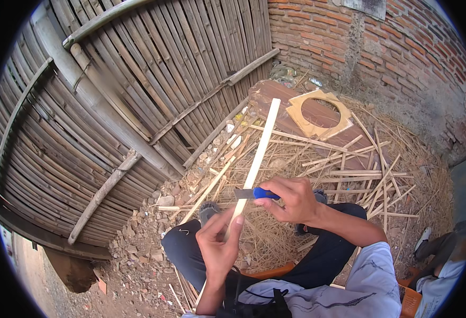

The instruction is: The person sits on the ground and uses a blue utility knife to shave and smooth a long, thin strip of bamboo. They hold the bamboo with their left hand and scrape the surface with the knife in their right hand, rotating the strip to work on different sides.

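Note:
My left hand is closed round the lower part of a long pale strip of split bamboo or wood. The strip slants up and away from me, its far end over a brown board. In my right hand is a knife with a blue handle, the fingers wrapped round it. Its short, wide grey blade lies across the strip, a little above my left thumb. Whether the edge bites into the strip cannot be made out.
Several loose pale strips lie on straw and shavings ahead and to the right. A square panel with a round hole rests on the brown board. A bamboo fence stands left, a brick wall behind. Another person's leg shows at right.

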A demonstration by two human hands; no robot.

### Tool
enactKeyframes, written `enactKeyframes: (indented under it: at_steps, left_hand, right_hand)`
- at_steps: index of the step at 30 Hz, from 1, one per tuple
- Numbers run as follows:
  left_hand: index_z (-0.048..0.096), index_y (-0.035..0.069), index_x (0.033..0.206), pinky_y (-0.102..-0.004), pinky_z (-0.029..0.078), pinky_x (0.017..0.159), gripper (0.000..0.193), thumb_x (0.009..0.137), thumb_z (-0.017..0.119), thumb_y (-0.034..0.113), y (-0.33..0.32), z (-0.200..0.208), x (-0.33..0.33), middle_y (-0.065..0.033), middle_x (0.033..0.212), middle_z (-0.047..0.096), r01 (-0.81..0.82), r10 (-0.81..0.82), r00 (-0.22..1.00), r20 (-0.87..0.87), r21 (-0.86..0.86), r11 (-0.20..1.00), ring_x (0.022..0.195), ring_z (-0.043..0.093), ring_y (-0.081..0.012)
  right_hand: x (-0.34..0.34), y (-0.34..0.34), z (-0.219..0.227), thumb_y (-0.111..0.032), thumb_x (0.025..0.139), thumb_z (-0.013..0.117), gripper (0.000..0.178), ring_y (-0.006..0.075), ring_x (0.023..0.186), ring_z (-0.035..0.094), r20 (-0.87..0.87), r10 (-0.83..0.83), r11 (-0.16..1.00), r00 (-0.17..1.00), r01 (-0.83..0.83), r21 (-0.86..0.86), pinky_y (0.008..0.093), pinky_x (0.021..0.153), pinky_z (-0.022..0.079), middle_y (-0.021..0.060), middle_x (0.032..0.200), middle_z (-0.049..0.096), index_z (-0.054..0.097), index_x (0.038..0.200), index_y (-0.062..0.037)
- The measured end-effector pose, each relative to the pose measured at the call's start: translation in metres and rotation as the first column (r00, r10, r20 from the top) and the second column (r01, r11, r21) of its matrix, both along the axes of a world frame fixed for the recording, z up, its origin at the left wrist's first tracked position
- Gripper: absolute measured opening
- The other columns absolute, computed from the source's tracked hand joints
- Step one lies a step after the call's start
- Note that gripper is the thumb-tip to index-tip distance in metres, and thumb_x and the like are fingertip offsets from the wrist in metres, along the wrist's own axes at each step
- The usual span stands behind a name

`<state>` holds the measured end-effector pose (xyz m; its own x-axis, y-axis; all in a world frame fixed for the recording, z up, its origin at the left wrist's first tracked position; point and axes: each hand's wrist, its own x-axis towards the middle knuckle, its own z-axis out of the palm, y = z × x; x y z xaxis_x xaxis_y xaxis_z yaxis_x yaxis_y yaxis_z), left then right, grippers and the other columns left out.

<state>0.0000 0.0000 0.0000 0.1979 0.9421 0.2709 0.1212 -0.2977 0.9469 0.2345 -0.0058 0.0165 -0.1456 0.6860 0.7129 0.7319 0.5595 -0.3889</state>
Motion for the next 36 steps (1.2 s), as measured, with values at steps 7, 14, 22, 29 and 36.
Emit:
enactKeyframes:
  at_steps: [7,14,22,29,36]
  left_hand:
    - [0.081,-0.001,0.125,-0.0230,0.034,0.056,0.024,0.102,0.078,0.005,-0.004,0.003,0.011,-0.0012,0.081,0.067,-0.012,0.012,1.000,0.016,-0.022,1.000,0.067,0.047,-0.0018]
    - [0.081,-0.002,0.126,-0.0251,0.032,0.056,0.024,0.104,0.076,0.006,-0.002,0.003,0.014,0.0003,0.077,0.062,0.002,-0.002,1.000,0.006,0.004,1.000,0.066,0.045,-0.0031]
    - [0.081,-0.002,0.124,-0.0282,0.036,0.057,0.021,0.108,0.072,0.009,-0.002,0.002,0.009,-0.0014,0.074,0.060,0.052,-0.054,0.998,-0.013,-0.075,0.996,0.067,0.046,-0.0054]
    - [0.080,-0.004,0.125,-0.0286,0.034,0.056,0.024,0.107,0.074,0.009,-0.018,-0.015,-0.023,-0.0031,0.069,0.051,0.085,-0.093,0.985,-0.142,-0.062,0.994,0.064,0.044,-0.0071]
    - [0.080,-0.003,0.127,-0.0265,0.032,0.056,0.024,0.106,0.074,0.007,-0.010,-0.011,-0.025,0.0014,0.070,0.051,0.029,-0.039,0.990,-0.134,-0.078,0.997,0.065,0.042,-0.0052]
  right_hand:
    - [-0.005,-0.006,-0.005,-0.033,0.096,0.084,0.031,0.0282,0.066,0.076,0.027,0.037,0.999,0.999,-0.037,0.028,0.0383,0.057,0.059,0.0095,0.087,0.077,0.075,0.107,-0.0052]
    - [-0.006,-0.008,0.001,-0.033,0.097,0.083,0.031,0.0282,0.067,0.077,0.007,0.021,1.000,1.000,-0.021,-0.009,0.0387,0.057,0.059,0.0097,0.090,0.078,0.076,0.109,-0.0061]
    - [0.003,-0.004,0.008,-0.031,0.094,0.087,0.031,0.0281,0.068,0.078,0.042,-0.030,0.999,0.999,0.029,0.017,0.0361,0.058,0.060,0.0122,0.086,0.078,0.078,0.104,-0.0021]
    - [0.069,0.027,0.022,-0.030,0.104,0.078,0.030,0.0230,0.071,0.078,-0.154,-0.343,0.929,0.927,0.359,0.088,0.0351,0.062,0.059,0.0138,0.089,0.080,0.078,0.111,-0.0014]
    - [0.087,0.018,0.036,-0.030,0.105,0.077,0.031,0.0212,0.067,0.074,-0.246,-0.404,0.905,0.881,0.424,0.029,0.0337,0.063,0.056,0.0119,0.086,0.078,0.077,0.109,0.0006]
